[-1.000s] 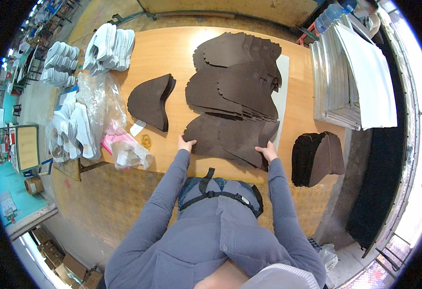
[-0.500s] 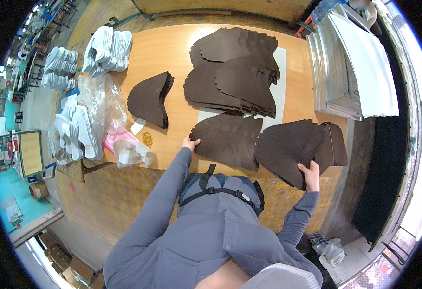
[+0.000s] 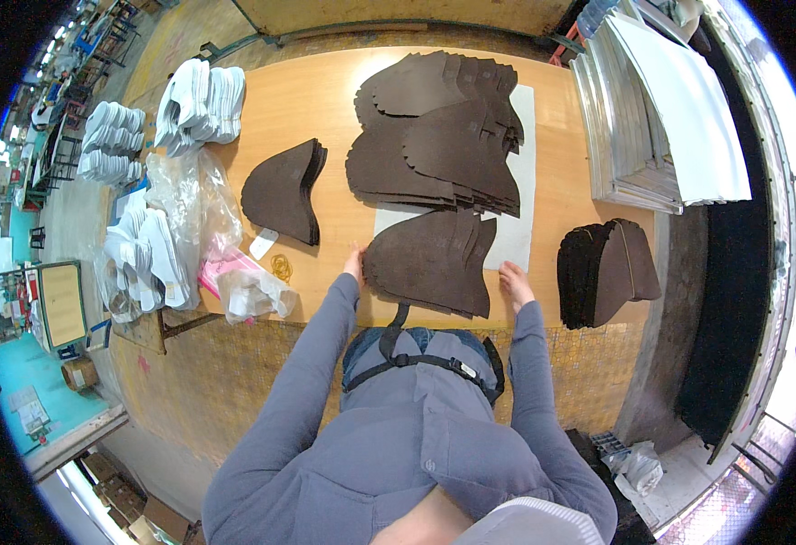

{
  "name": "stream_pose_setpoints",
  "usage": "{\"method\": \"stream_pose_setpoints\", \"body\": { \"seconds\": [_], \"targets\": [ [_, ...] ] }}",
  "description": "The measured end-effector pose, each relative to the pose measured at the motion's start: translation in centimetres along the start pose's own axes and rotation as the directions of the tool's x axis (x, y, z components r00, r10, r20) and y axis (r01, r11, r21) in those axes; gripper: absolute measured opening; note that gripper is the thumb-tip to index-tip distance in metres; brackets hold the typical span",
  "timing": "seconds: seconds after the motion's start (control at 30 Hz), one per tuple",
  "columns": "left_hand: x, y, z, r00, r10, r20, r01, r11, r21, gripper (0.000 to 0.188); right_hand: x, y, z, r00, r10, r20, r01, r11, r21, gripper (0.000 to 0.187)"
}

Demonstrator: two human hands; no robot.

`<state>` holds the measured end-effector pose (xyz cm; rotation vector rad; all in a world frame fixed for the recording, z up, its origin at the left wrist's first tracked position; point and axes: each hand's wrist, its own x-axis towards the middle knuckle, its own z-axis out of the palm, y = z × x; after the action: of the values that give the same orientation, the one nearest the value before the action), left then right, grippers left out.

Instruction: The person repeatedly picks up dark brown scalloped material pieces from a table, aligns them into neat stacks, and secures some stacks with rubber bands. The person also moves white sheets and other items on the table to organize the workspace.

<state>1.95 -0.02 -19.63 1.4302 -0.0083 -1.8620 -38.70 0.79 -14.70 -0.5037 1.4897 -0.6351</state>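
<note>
A fanned stack of dark brown curved pieces with notched edges point(image 3: 430, 263) lies right in front of me, partly on a white sheet point(image 3: 511, 238). My left hand point(image 3: 354, 265) rests against the stack's left edge, fingers stretched along it rather than wrapped round it. Just right of the stack, my right hand point(image 3: 516, 284) has its fingers apart at the sheet's near corner and holds nothing. Farther right stands a squared-up bundle of similar brown pieces point(image 3: 611, 272), with a thin band visible round part of it.
Larger brown piles point(image 3: 439, 136) lie beyond the front stack, and a smaller pile point(image 3: 280, 193) sits to the left. Yellow rubber bands point(image 3: 281, 268), clear plastic bags point(image 3: 175, 195) and white shaped stacks point(image 3: 200, 104) occupy the left side. White boards point(image 3: 629, 127) are piled at the far right.
The fanned brown pieces my right hand held now stand gathered by the bundle at right. That hand has let go and moved left to the front stack. My left hand has loosened from the edge.
</note>
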Motion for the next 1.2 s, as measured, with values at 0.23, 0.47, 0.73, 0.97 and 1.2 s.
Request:
{"method": "stream_pose_setpoints", "body": {
  "seconds": [0.23, 0.47, 0.73, 0.97, 1.2],
  "targets": [
    [-2.0, 0.3, 3.2, 0.935, 0.346, -0.082, -0.245, 0.795, 0.555, 0.068, 1.4, -0.5, 4.8, 0.976, 0.168, 0.141, -0.181, 0.980, 0.083, 0.041],
    [0.0, 0.8, 0.1, 0.967, 0.252, -0.040, -0.188, 0.808, 0.559, 0.062, -2.9, -2.1, 14.8, 0.985, -0.029, 0.170, 0.058, 0.984, -0.169, 0.051],
    [-12.4, 4.3, 5.2, 0.869, 0.452, 0.202, -0.495, 0.794, 0.352, 0.070, -6.5, -5.2, 10.4, 0.956, -0.123, 0.267, 0.147, 0.987, -0.071, 0.050],
    [-18.1, 4.9, 16.3, 0.490, 0.731, 0.475, -0.832, 0.230, 0.504, 0.050, -6.3, -7.9, 10.5, 0.928, -0.335, 0.165, 0.303, 0.934, 0.191, 0.062],
    [-20.1, 11.8, 17.4, 0.238, 0.684, 0.690, -0.967, 0.103, 0.232, 0.071, -7.7, -9.6, 11.8, 0.854, -0.517, 0.054, 0.401, 0.720, 0.566, 0.065]
  ]
}}
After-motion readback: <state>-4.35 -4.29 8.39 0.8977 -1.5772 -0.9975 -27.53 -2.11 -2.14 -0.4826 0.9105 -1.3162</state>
